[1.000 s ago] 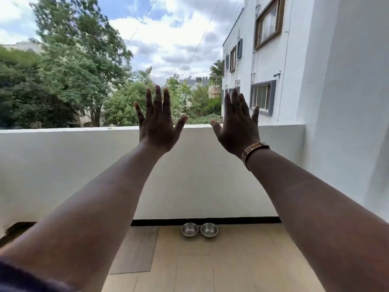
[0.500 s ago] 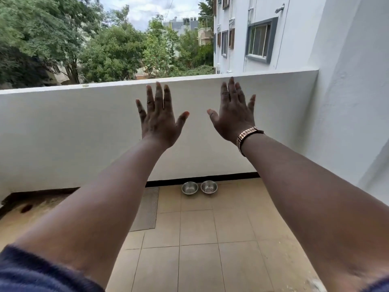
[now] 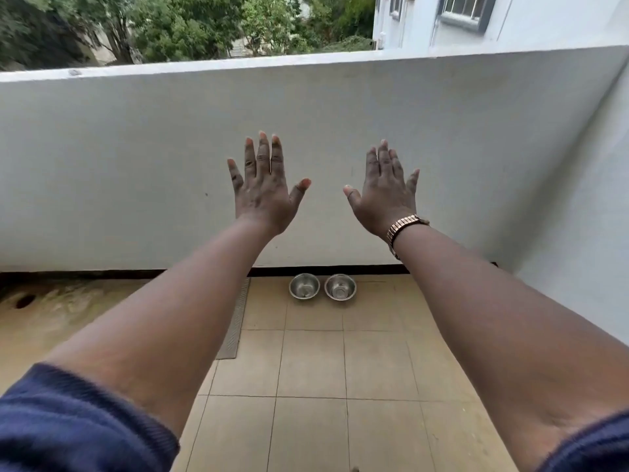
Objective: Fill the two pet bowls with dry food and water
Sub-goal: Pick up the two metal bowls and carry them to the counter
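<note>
Head view lower; bowls [image 3: 322, 286] nearer.

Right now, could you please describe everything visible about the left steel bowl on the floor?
The left steel bowl is small, round and shiny, apparently stainless metal. It sits upright on the tan floor tiles at the foot of the white parapet wall, close beside its twin. It looks empty; neither hand touches it.

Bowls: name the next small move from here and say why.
Probably step forward and lower both hands toward the bowls. The left hand and right hand are open, empty and raised, and the bowls sit far off by the wall, looking unfilled.
</note>
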